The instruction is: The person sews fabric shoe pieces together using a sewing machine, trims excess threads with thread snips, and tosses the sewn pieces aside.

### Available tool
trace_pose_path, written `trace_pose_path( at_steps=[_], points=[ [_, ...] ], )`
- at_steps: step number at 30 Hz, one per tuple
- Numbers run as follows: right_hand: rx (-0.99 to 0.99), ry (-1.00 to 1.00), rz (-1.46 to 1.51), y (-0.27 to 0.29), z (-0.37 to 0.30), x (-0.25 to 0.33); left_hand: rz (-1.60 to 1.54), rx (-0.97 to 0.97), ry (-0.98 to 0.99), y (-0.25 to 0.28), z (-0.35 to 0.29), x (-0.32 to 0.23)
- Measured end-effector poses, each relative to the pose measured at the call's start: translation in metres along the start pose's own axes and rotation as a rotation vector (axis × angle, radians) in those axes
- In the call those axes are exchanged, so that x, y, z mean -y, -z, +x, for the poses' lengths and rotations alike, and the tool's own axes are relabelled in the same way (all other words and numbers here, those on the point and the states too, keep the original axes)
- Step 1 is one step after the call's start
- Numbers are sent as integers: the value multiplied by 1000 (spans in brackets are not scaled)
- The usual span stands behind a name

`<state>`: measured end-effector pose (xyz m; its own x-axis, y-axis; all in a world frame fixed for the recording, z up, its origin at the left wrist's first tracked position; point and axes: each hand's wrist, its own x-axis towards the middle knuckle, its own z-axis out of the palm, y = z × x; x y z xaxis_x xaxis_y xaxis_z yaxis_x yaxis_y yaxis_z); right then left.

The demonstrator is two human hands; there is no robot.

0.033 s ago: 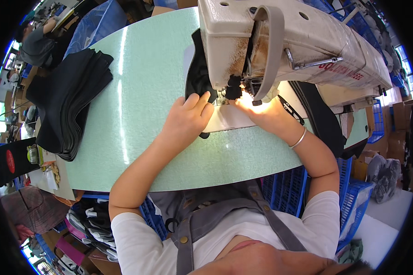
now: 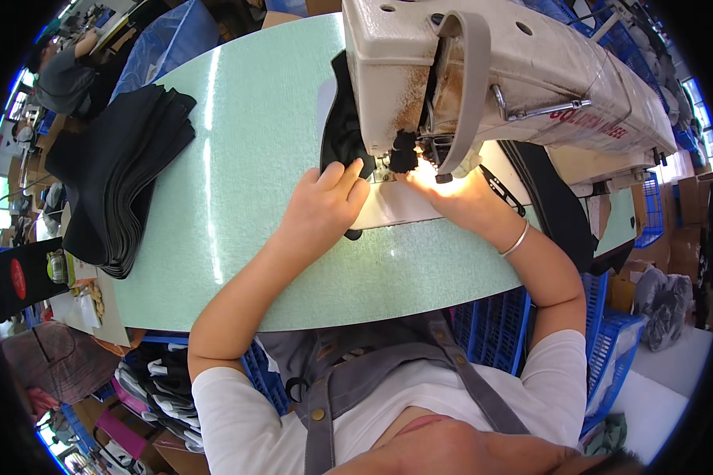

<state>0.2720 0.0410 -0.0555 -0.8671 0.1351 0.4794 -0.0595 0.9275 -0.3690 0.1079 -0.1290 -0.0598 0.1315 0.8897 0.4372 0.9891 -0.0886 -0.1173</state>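
Note:
A white sewing machine (image 2: 523, 71) stands over the green table, its needle area lit by a bright lamp. Beside the needle, a dark piece of black fabric (image 2: 342, 127) lies partly under the machine head. My left hand (image 2: 329, 198) has its fingers curled and closed on the near end of this fabric. From the other side, my right hand (image 2: 459, 198) reaches to the presser foot (image 2: 383, 168), its fingers drawn together. Glare and the machine hide what its fingertips grip. A black tuft (image 2: 404, 150) hangs at the needle bar.
Stacked black fabric pieces (image 2: 127, 166) lie on the left of the table (image 2: 245, 158). More black fabric (image 2: 550, 198) drapes off the right side, near black thread snips (image 2: 503, 190). Blue crates (image 2: 491, 324) stand below the table edge. Another person (image 2: 63, 75) sits far left.

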Motion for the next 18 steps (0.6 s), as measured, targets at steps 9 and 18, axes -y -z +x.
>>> trace_pose_path(
  at_steps=[9,18],
  points=[
    [-70,-23,130,-8,-3,-6,9,-18,5,-2,-1,0],
    [-18,253,-326,-7,-8,-10,16,-22,7,0,-1,-1]
  ],
)
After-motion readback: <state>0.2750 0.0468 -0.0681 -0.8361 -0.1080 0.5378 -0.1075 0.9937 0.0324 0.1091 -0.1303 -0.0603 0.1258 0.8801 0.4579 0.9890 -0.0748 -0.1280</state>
